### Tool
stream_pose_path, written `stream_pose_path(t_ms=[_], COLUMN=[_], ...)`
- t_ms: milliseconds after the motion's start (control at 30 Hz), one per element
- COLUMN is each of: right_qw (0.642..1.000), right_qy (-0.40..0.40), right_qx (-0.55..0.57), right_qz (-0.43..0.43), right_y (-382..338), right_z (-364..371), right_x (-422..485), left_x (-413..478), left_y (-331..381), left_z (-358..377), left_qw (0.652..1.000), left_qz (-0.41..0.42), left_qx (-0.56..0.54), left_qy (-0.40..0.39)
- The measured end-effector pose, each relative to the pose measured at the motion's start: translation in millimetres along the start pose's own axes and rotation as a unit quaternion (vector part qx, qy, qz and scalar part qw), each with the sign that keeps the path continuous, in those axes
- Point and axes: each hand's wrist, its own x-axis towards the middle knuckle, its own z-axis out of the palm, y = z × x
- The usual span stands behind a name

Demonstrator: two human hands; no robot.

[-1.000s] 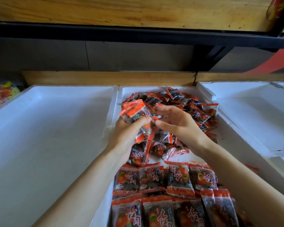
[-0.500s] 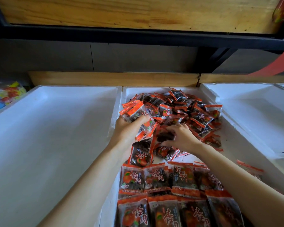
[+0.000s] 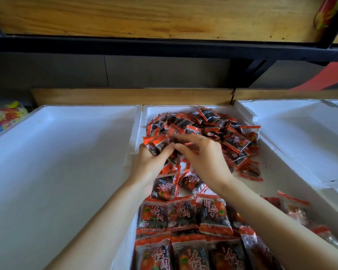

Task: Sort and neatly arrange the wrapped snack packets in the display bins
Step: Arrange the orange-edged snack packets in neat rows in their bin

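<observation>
Nearest, rows of snack packets (image 3: 183, 217) are laid flat in the middle bin (image 3: 139, 121). Beyond them, a bunch (image 3: 158, 143) is gripped by the left hand (image 3: 148, 162). The right hand (image 3: 203, 154) is curled against it, too blurred for a pinch to be confirmed. Farthest, the loose heap (image 3: 219, 129) is piled. Packets may be dropped onto the rows if the overfull grip slackens.

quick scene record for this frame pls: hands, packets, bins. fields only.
left hand: grips bunch of packets
right hand: reaches to that bunch; grip blurred
loose pile: back of middle bin
neat rows: front of middle bin, laid flat
left bin: white, adjoining middle bin's left wall
</observation>
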Motion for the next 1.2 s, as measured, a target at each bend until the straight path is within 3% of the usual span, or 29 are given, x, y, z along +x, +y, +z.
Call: stream_pose_path(t_ms=[133,333,500,633,767,867,967,1033,1200], right_qw=[0.992,0.966,0.978,0.978,0.949,0.973,0.934,0.911,0.900], right_qy=[-0.084,-0.129,-0.089,-0.102,-0.120,-0.153,-0.288,-0.332,-0.348], right_qx=[0.082,0.170,0.156,0.179,0.274,0.087,-0.128,-0.171,-0.188], right_qz=[0.036,0.145,0.105,0.041,0.099,0.150,0.171,0.178,0.182], right_y=[-0.2,11.9,8.1,-0.6,1.4,26.0,55.4,62.6,67.5], right_z=[-4.2,-18.1,-20.3,-17.8,-31.8,-33.8,-17.0,-5.8,4.3], right_x=[-1.3,0.9,1.8,-0.6,7.8,10.1,0.9,-4.5,0.1], left_x=[-1.9,-5.0,-10.5,-12.2,-9.6,-7.0,-5.9,-6.2,-7.9], left_y=[3.2,1.1,7.7,10.7,16.5,22.7,25.9,26.9,28.0], left_z=[-2.1,4.9,6.3,8.3,6.2,0.6,-3.5,-4.6,-4.2], left_qw=[1.000,1.000,0.998,0.998,0.999,0.997,0.997,0.997,0.998], left_qz=[0.020,0.001,0.008,-0.019,0.009,0.021,0.030,0.030,0.033], left_qx=[-0.010,0.009,0.008,-0.015,-0.040,-0.068,-0.074,-0.073,-0.058], left_qy=[-0.014,-0.029,-0.064,-0.056,-0.016,0.002,0.013,0.018,0.019])
